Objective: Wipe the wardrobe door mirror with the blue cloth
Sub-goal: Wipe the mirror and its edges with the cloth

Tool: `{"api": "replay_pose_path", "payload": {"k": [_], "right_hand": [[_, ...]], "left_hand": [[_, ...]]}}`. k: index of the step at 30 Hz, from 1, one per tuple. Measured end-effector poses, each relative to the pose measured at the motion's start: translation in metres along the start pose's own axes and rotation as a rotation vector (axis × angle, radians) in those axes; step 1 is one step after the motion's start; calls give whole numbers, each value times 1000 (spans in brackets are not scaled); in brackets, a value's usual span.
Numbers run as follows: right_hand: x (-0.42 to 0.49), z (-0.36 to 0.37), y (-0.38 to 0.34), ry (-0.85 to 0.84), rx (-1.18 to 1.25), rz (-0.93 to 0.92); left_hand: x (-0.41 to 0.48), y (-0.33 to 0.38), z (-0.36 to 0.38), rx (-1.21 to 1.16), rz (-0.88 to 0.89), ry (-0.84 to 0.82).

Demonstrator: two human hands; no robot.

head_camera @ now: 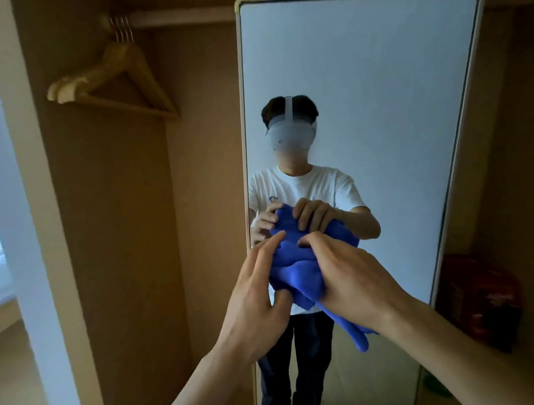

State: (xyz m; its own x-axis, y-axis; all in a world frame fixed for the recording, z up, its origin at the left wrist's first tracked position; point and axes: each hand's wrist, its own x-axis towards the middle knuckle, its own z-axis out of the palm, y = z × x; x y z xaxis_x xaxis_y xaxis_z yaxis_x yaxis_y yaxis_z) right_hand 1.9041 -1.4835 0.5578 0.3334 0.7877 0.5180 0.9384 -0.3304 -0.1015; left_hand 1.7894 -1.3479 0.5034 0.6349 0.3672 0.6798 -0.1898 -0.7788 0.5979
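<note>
Two hands hold the cloth (pixel 294 271) near the mirror (pixel 361 81); it looks soft and light. Our right hand (pixel 349 276) grips a bunch, our left hand (pixel 257 290) pinches its edge.

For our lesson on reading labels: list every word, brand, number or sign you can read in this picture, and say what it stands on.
No text here can be read.
Blue mark on the white T-shirt reflected in the mirror: too small to read.
Red bag right of the mirror: any print is too blurred to read.
</note>
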Motion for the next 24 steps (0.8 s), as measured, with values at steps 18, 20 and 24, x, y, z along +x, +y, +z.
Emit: {"api": "replay_pose_path", "payload": {"k": [18, 20, 24], "right_hand": [[65, -66, -18, 133, -195, -211], [76, -75, -22, 164, -170, -186], [99, -93, -33, 332, -353, -175]], "left_hand": [[68, 24, -43, 74, 218, 206], [85, 22, -52, 40, 251, 230], [118, 25, -69, -43, 329, 255]]}}
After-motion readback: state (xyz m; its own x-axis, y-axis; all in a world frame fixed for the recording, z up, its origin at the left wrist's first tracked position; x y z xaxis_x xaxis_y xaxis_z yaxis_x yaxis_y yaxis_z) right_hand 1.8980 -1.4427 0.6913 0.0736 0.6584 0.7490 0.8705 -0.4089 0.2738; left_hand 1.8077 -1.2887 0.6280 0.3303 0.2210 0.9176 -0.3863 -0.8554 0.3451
